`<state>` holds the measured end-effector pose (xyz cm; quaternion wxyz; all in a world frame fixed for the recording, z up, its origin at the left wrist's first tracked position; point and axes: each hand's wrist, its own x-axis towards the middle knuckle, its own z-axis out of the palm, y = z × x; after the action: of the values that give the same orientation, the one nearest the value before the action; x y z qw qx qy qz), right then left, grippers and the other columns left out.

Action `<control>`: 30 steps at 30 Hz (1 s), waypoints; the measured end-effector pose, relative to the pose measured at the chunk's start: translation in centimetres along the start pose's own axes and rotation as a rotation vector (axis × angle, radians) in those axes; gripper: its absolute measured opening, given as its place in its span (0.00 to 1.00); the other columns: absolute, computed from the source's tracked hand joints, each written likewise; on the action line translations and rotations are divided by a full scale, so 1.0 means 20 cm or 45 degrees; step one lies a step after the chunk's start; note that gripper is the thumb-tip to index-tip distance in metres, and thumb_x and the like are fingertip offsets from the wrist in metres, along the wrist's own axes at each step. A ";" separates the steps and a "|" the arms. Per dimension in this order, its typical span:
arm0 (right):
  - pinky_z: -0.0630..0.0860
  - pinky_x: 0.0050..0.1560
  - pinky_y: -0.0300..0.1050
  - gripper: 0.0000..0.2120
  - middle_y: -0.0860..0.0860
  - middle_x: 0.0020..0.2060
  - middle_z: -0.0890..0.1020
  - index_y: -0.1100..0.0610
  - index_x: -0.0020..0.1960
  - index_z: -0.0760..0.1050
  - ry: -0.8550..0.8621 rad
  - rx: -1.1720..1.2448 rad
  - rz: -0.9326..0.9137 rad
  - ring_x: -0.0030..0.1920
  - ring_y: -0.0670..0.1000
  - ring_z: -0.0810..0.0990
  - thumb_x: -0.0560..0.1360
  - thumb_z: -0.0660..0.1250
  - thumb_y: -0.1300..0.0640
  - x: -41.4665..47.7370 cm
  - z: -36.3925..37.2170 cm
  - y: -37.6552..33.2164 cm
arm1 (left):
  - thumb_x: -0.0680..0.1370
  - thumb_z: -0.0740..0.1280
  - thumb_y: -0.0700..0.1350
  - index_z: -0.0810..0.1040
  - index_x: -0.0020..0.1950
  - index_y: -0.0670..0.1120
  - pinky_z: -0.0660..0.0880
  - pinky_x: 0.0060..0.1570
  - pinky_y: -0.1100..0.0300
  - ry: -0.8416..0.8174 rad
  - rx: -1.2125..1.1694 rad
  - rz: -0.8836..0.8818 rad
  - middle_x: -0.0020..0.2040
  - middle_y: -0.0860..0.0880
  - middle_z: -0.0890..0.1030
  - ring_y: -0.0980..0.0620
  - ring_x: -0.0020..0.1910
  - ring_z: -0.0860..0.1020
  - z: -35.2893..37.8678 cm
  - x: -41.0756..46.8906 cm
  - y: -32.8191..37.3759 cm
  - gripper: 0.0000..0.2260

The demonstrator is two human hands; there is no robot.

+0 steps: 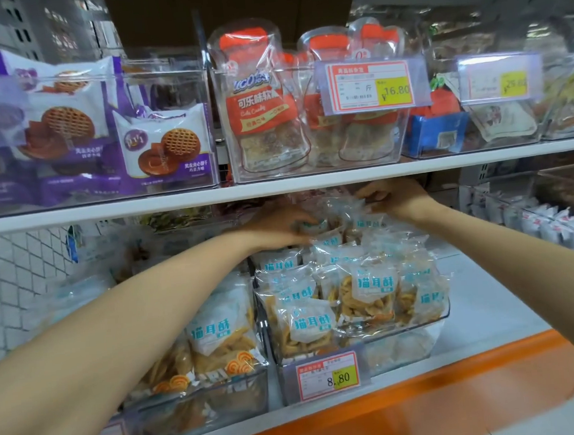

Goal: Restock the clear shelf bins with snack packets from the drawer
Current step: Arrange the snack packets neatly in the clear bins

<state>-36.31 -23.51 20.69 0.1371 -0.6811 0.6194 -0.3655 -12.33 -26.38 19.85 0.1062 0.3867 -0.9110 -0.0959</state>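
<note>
Head view: both arms reach under the upper shelf [310, 181] to the back of a clear bin [439, 317].
Left: the left hand [279, 228] has its fingers curled round one of the snack packets [373, 286].
Right: the right hand [395, 198] bends its fingers onto packet tops; whether they grip, I cannot tell.
Stock: heaped above the rim.
Technique: seat packets low and rearward, so the front stack does not spill.

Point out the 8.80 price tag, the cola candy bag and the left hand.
8.80 price tag [328, 376]: head view, label centre.
cola candy bag [259, 108]: head view, orange front.
left hand [278, 227]: head view, its back.
</note>
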 end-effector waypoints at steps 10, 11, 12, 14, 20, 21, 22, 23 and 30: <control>0.69 0.39 0.23 0.12 0.55 0.52 0.83 0.58 0.54 0.82 -0.254 -0.230 0.058 0.42 0.42 0.78 0.71 0.73 0.65 0.06 0.07 0.03 | 0.79 0.63 0.52 0.70 0.70 0.52 0.63 0.64 0.61 -0.203 0.110 -0.053 0.71 0.52 0.69 0.50 0.68 0.68 -0.02 0.03 0.01 0.20; 0.70 0.38 0.22 0.11 0.54 0.50 0.84 0.57 0.52 0.82 -0.271 -0.228 0.045 0.42 0.42 0.78 0.70 0.73 0.66 0.06 0.09 0.03 | 0.79 0.62 0.52 0.70 0.70 0.52 0.64 0.64 0.61 -0.204 0.124 -0.055 0.71 0.52 0.69 0.50 0.68 0.69 -0.02 0.03 0.01 0.19; 0.70 0.38 0.22 0.10 0.53 0.49 0.84 0.57 0.51 0.83 -0.291 -0.228 0.029 0.44 0.44 0.80 0.71 0.72 0.66 0.06 0.11 0.02 | 0.79 0.62 0.52 0.69 0.70 0.52 0.64 0.64 0.61 -0.207 0.129 -0.061 0.71 0.52 0.69 0.50 0.68 0.68 -0.01 0.03 0.01 0.19; 0.72 0.43 0.23 0.09 0.51 0.48 0.84 0.56 0.49 0.84 -0.324 -0.249 0.013 0.47 0.45 0.80 0.71 0.72 0.66 0.07 0.12 0.01 | 0.79 0.62 0.53 0.68 0.71 0.52 0.63 0.64 0.60 -0.224 0.134 -0.074 0.72 0.51 0.68 0.50 0.69 0.67 -0.01 0.04 0.01 0.20; 0.72 0.42 0.24 0.11 0.53 0.51 0.84 0.59 0.52 0.83 -0.309 -0.245 0.052 0.47 0.44 0.79 0.72 0.70 0.67 0.07 0.09 0.01 | 0.80 0.61 0.53 0.67 0.72 0.51 0.62 0.66 0.60 -0.226 0.058 -0.105 0.73 0.50 0.65 0.49 0.71 0.65 0.01 0.04 -0.01 0.21; 0.71 0.39 0.22 0.10 0.54 0.52 0.83 0.60 0.53 0.82 -0.280 -0.251 0.047 0.48 0.45 0.78 0.73 0.70 0.67 0.06 0.08 0.01 | 0.79 0.62 0.53 0.67 0.72 0.51 0.62 0.65 0.60 -0.205 0.008 -0.114 0.73 0.50 0.65 0.49 0.71 0.65 0.01 0.03 -0.01 0.21; 0.70 0.39 0.22 0.10 0.54 0.53 0.83 0.61 0.54 0.82 -0.253 -0.279 0.036 0.48 0.46 0.78 0.74 0.69 0.66 0.06 0.08 0.01 | 0.79 0.63 0.52 0.68 0.71 0.50 0.62 0.65 0.60 -0.160 -0.060 -0.124 0.73 0.50 0.66 0.50 0.70 0.66 0.00 0.01 -0.01 0.21; 0.72 0.42 0.25 0.09 0.54 0.54 0.82 0.61 0.54 0.82 -0.213 -0.312 0.030 0.50 0.48 0.79 0.75 0.68 0.64 0.05 0.08 0.01 | 0.78 0.64 0.51 0.69 0.70 0.51 0.63 0.64 0.61 -0.097 -0.131 -0.134 0.72 0.51 0.67 0.50 0.69 0.67 0.00 0.00 -0.01 0.20; 0.71 0.62 0.45 0.12 0.59 0.57 0.80 0.62 0.58 0.79 -0.068 -0.226 0.096 0.60 0.57 0.77 0.76 0.67 0.62 -0.06 -0.01 0.00 | 0.78 0.66 0.48 0.76 0.63 0.48 0.68 0.59 0.62 0.149 -0.275 -0.223 0.64 0.49 0.74 0.50 0.63 0.72 0.00 -0.21 -0.02 0.14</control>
<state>-36.47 -22.36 20.39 0.1063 -0.6762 0.6707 -0.2856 -9.17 -23.52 19.15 0.1912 0.4558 -0.8505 -0.1796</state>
